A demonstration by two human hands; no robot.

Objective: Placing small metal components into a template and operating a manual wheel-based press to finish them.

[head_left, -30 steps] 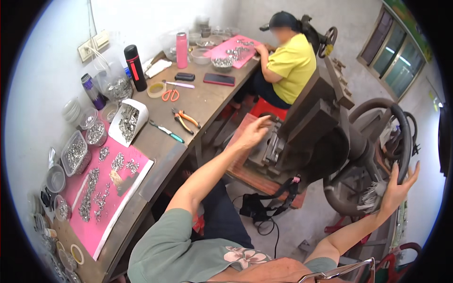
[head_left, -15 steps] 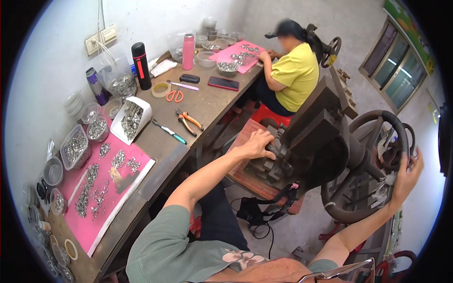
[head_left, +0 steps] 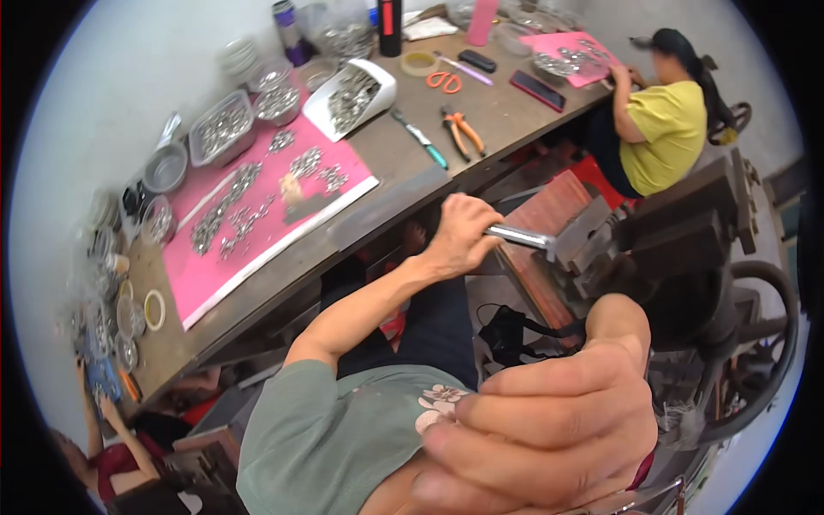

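My left hand (head_left: 468, 236) is closed round the handle of a shiny metal wrench (head_left: 522, 237), its head end just beside the dark vise-like block (head_left: 588, 240) of the hand press. My right hand (head_left: 558, 403) is raised close to the camera, large in the lower right. Its fingers point left, loosely bent and slightly apart, with nothing visible in them; the thumb is hidden. The press's steering-wheel-like handwheel (head_left: 785, 343) stands to the right of this hand, untouched. A reddish wooden board (head_left: 541, 225) lies under the block.
On the workbench (head_left: 343, 230) are a pink mat (head_left: 193, 279) with small metal parts, a white scoop (head_left: 382, 107), orange-handled pliers (head_left: 468, 133), scissors (head_left: 444, 81) and tubs. A person in yellow (head_left: 665, 120) sits far right; another person's arms (head_left: 116, 421) show lower left.
My left hand has left the press block and now grips the wrench. My right hand has come off the handwheel and up toward the camera. The view has turned left.
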